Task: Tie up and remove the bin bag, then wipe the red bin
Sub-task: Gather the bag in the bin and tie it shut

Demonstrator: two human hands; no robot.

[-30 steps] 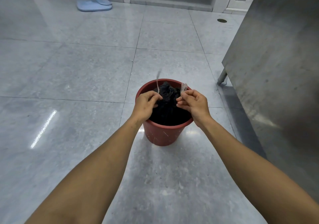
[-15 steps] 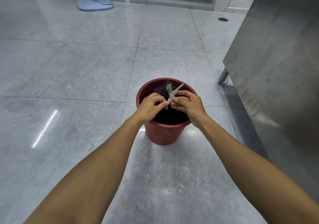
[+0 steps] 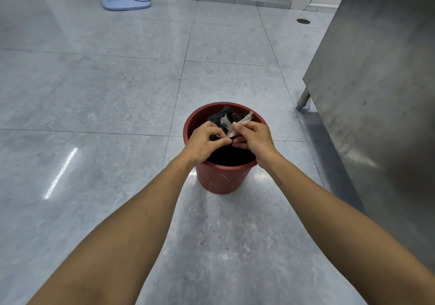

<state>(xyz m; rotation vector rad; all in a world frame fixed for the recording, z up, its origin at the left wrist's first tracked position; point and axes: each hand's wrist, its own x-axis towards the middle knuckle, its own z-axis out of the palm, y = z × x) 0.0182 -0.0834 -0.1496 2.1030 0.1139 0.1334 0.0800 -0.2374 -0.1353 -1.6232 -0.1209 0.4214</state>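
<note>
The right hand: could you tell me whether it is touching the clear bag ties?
Touching. In the head view, the right hand pinches the clear bag ties, which stick up from its fingertips above the red bin.

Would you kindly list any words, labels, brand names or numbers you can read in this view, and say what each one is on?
None: no legible text shows in this view.
The red bin bears only pale scuffs, no label.
The black bin bag and the clear ties pinched by the left hand and right hand carry no print.
The steel cabinet is unmarked.
</note>
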